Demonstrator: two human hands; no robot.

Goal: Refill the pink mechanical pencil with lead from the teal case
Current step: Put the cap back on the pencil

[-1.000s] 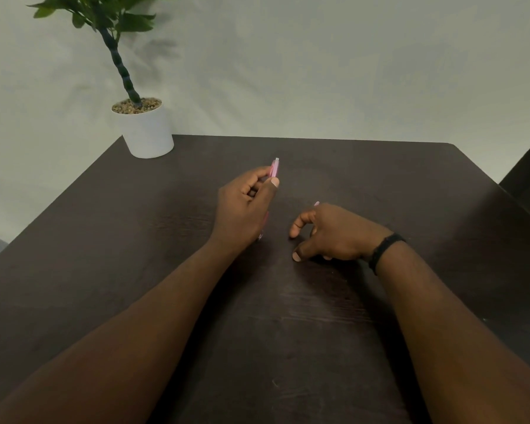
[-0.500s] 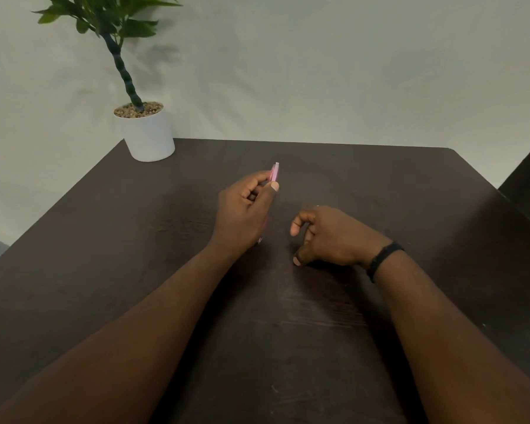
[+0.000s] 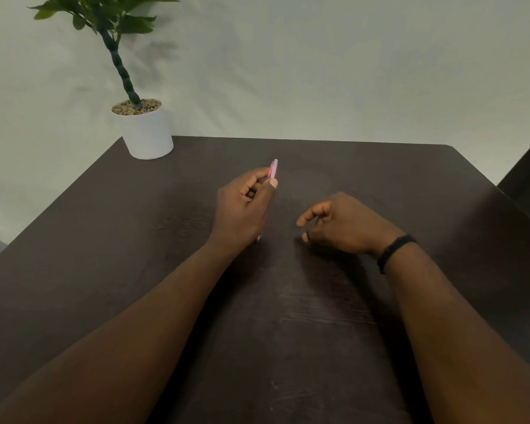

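Head view: left hand [image 3: 242,206] is wrapped around the pink mechanical pencil [image 3: 273,168] mid-table, cap end up and away, thumb braced on the barrel, probably to keep it steady for loading. Right hand [image 3: 346,223] is loosely curled beside it; can't tell if it pinches anything. Teal case not visible. Slim glossy plastic barrel, matte dark woodgrain table [image 3: 410,185], white pot [image 3: 149,134] at far-left corner.

Potted plant [image 3: 141,130] on dark table [image 3: 288,347]

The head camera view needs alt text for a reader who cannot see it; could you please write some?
A person's left hand holds a pink pencil above a dark table; the right hand, fingers curled, rests beside it. A potted plant stands at the far left corner.
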